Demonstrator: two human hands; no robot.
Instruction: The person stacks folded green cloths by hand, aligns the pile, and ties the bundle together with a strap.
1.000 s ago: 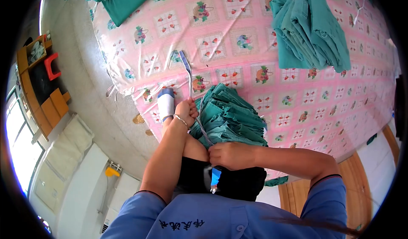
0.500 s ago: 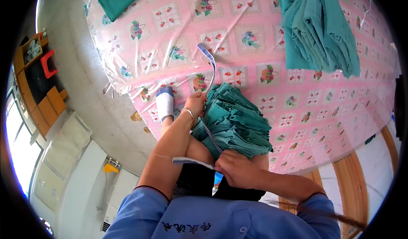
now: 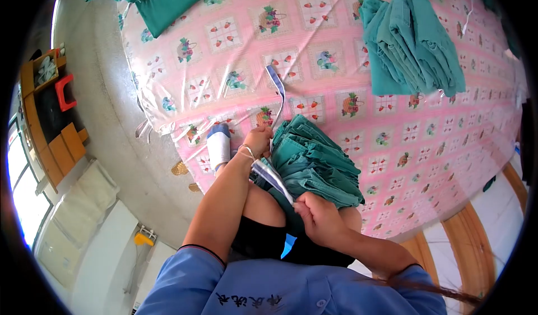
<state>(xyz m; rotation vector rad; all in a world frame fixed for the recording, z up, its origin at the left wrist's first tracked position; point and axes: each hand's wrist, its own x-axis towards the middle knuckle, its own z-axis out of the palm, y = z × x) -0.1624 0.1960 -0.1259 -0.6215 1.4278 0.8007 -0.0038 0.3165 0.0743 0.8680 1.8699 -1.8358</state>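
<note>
A bundle of folded green cloths (image 3: 316, 163) rests on my lap, against the pink patterned cover. My left hand (image 3: 259, 142) is closed on a narrow strip (image 3: 277, 85) at the bundle's left side, and the strip's striped end sticks out beyond it over the cover. Near the bundle's lower edge, my right hand (image 3: 318, 217) pinches a wider striped end of strip (image 3: 272, 179), which slants up and left toward my left wrist. Whether the two ends join behind the cloths is hidden.
Folded green garments (image 3: 412, 43) lie on the pink cover (image 3: 336, 105) at upper right, with more green cloth (image 3: 174, 1) at upper left. A red stool (image 3: 65, 92) stands by wooden furniture (image 3: 47, 130) on the left. My socked foot (image 3: 219, 145) is beside my left hand.
My right hand has moved slightly right, and the strip end it holds has swung from pointing left to pointing up and left. My left hand keeps its grip nearly in place.
</note>
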